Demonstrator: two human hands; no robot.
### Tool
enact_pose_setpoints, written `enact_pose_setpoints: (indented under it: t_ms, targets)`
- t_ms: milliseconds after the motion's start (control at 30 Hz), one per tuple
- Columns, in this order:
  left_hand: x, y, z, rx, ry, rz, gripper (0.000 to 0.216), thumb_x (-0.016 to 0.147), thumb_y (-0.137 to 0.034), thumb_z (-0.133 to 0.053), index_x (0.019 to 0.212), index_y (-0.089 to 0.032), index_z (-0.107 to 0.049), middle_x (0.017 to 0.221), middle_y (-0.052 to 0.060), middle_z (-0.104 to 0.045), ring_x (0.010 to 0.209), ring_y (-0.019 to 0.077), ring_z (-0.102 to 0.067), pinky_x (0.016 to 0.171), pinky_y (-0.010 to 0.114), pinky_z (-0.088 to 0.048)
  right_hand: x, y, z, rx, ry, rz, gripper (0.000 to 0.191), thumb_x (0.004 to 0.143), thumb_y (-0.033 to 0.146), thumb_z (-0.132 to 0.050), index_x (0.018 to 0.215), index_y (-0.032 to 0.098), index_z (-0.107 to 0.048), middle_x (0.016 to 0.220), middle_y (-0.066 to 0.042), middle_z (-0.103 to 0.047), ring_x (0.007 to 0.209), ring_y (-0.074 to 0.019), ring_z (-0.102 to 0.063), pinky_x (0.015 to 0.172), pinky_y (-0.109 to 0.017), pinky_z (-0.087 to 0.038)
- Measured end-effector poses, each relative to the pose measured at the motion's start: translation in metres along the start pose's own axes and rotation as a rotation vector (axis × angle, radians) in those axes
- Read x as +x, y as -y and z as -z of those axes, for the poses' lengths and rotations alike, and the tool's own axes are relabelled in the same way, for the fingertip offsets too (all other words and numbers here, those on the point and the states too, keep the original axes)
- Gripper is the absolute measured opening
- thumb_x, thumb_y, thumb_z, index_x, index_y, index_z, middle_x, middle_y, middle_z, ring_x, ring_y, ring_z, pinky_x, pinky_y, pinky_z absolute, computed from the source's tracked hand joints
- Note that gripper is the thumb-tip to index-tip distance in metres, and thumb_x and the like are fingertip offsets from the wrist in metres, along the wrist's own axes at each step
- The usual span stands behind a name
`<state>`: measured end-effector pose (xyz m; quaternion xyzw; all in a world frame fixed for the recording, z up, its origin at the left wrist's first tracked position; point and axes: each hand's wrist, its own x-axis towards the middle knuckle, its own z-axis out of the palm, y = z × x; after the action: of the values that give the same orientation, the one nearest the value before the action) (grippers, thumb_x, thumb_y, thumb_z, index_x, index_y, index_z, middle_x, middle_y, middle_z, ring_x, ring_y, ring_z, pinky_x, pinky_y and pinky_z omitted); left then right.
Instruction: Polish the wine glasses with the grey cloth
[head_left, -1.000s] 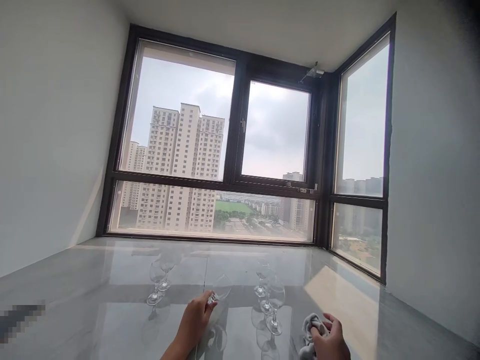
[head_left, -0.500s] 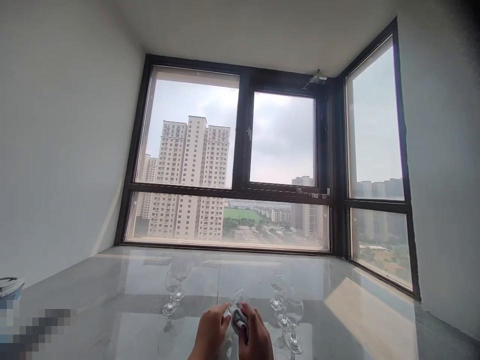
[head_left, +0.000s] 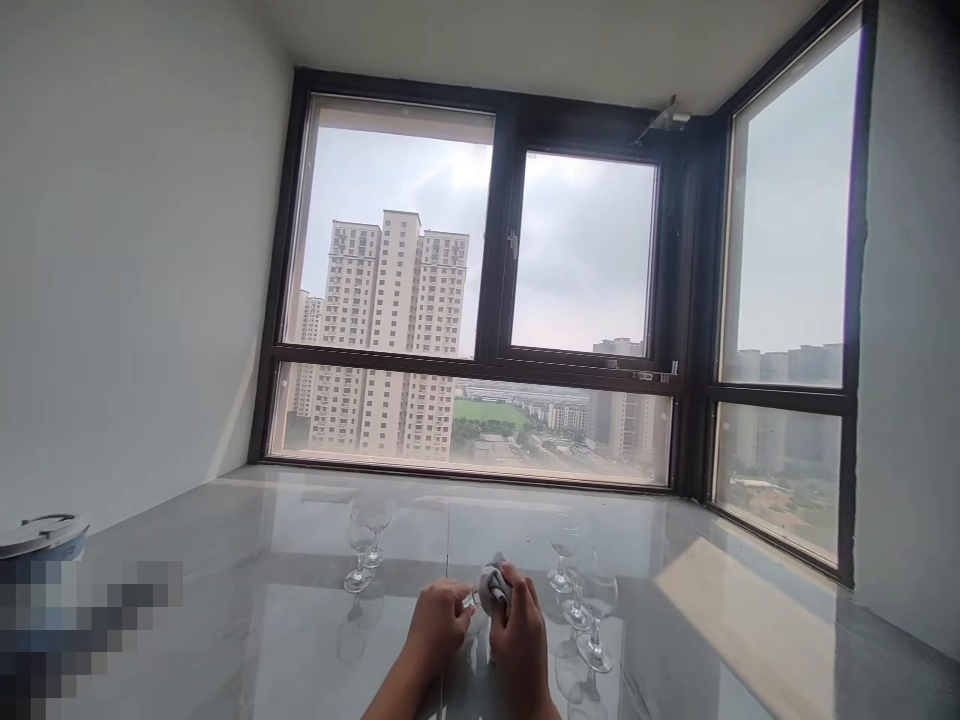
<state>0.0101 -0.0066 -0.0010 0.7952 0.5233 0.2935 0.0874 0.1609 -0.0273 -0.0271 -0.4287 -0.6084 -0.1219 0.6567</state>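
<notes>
My left hand [head_left: 437,622] has its fingers closed around the stem end of a clear wine glass [head_left: 470,600]. Wrapped in my right hand [head_left: 519,622] is a crumpled grey cloth [head_left: 495,586], pressed to the glass's bowl and hiding most of it. Both hands are close together, low in the middle of the view, above a glossy grey surface [head_left: 300,640]. To their left stand two upright stemmed glasses [head_left: 360,545]. On the right, beyond my right hand, three more stemmed glasses [head_left: 598,600] stand upright in a close row.
A wide dark-framed window [head_left: 480,370] rises behind the surface, with a side window [head_left: 784,390] on the right. At the far left is a bucket-like container with a white lid [head_left: 49,535], partly blurred out. A plain wall [head_left: 135,250] borders the left side.
The view has tilted and shifted slightly, so more of the lidded container shows. My right hand with the cloth has moved up over the glass's bowl; my left hand still grips the glass.
</notes>
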Motion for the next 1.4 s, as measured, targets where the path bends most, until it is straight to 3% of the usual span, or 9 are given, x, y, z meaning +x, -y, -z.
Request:
enact_pose_setpoints:
  t_ms: [233, 400, 567, 700, 867, 1100, 1400]
  targets:
    - [0.003, 0.005, -0.006, -0.129, -0.049, 0.057, 0.025, 0.079, -0.02, -0.062, 0.093, -0.023, -0.083, 0.07, 0.001, -0.069, 0.072, 0.0181, -0.06, 0.073, 0.028, -0.038, 0.004, -0.016, 0.002, 0.005, -0.16, -0.235, 0.03, 0.098, 0.037, -0.049, 0.123, 0.023, -0.057, 0.111, -0.012, -0.073, 0.105, -0.029, -0.072, 0.088, -0.043, -0.059]
    - [0.01, 0.014, -0.009, -0.291, -0.053, 0.142, 0.02, 0.084, -0.025, -0.058, 0.079, -0.017, -0.076, 0.06, -0.004, -0.053, 0.062, 0.0137, -0.047, 0.062, 0.026, -0.03, 0.004, -0.015, 0.007, -0.013, -0.075, -0.339, 0.038, 0.092, 0.032, -0.047, 0.128, 0.021, -0.051, 0.101, -0.01, -0.072, 0.093, -0.0283, -0.073, 0.082, -0.04, -0.057]
    - [0.009, 0.013, -0.007, -0.349, -0.049, 0.111, 0.023, 0.091, -0.03, -0.055, 0.082, -0.017, -0.071, 0.067, -0.003, -0.057, 0.067, 0.0144, -0.05, 0.066, 0.025, -0.034, 0.004, -0.007, 0.008, 0.122, 0.144, -0.343, 0.046, 0.085, 0.027, -0.051, 0.131, 0.022, -0.05, 0.093, -0.005, -0.075, 0.076, -0.0231, -0.074, 0.068, -0.03, -0.056]
    - [0.007, 0.012, -0.004, -0.325, -0.102, 0.129, 0.021, 0.09, -0.026, -0.056, 0.09, -0.018, -0.075, 0.084, 0.003, -0.068, 0.081, 0.0179, -0.058, 0.077, 0.026, -0.041, 0.006, 0.0, 0.009, 0.204, 0.188, -0.342, 0.049, 0.081, 0.024, -0.053, 0.13, 0.022, -0.051, 0.092, -0.005, -0.077, 0.075, -0.0218, -0.075, 0.067, -0.029, -0.057]
    - [0.008, 0.013, -0.002, -0.301, -0.148, 0.183, 0.027, 0.09, -0.021, -0.055, 0.104, -0.018, -0.079, 0.093, 0.007, -0.07, 0.088, 0.0201, -0.062, 0.082, 0.029, -0.042, 0.008, 0.004, 0.011, 0.191, 0.173, -0.34, 0.05, 0.077, 0.022, -0.053, 0.127, 0.021, -0.053, 0.089, -0.003, -0.077, 0.072, -0.0208, -0.074, 0.068, -0.028, -0.056]
    - [0.006, 0.011, 0.0, -0.251, -0.102, 0.123, 0.026, 0.092, -0.022, -0.056, 0.1, -0.02, -0.08, 0.085, 0.004, -0.068, 0.082, 0.019, -0.06, 0.078, 0.027, -0.041, 0.007, 0.006, 0.01, 0.209, 0.175, -0.311, 0.05, 0.08, 0.02, -0.051, 0.129, 0.022, -0.053, 0.093, -0.003, -0.076, 0.076, -0.0199, -0.074, 0.072, -0.029, -0.057]
    - [-0.002, 0.005, -0.003, -0.039, -0.096, -0.017, 0.027, 0.087, -0.015, -0.056, 0.097, -0.023, -0.079, 0.093, 0.007, -0.069, 0.099, 0.0234, -0.06, 0.084, 0.029, -0.042, 0.002, 0.003, 0.011, 0.116, -0.006, -0.308, 0.038, 0.089, 0.031, -0.053, 0.126, 0.024, -0.055, 0.105, -0.009, -0.077, 0.095, -0.0253, -0.076, 0.082, -0.037, -0.06]
